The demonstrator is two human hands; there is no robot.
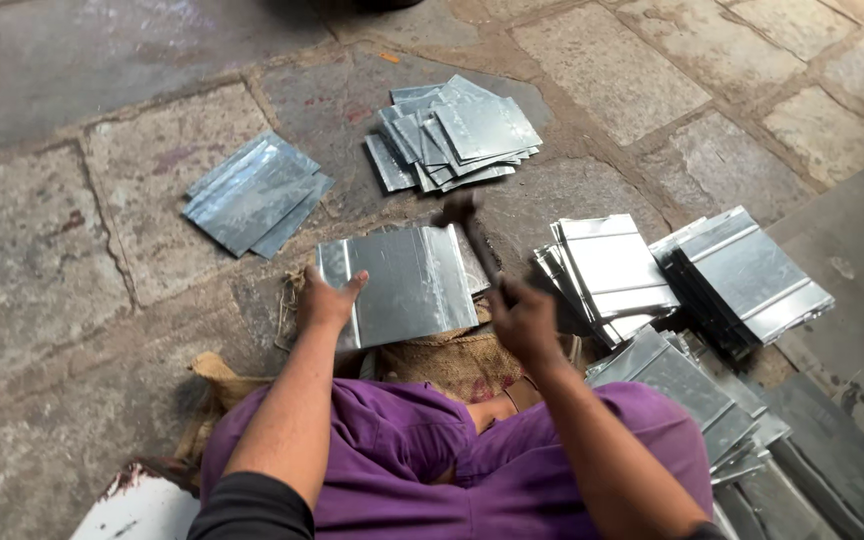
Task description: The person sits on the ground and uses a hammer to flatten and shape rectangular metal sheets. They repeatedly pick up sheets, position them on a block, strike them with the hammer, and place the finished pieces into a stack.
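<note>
Pressing sheet (397, 285) under left fingers (337, 295)

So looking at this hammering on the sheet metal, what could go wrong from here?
The left hand steadies the metal sheet by its edge, close to where the hammer in the right hand may land: fingers could be struck. The bare hand on the sheet's thin edge could be cut.
</note>
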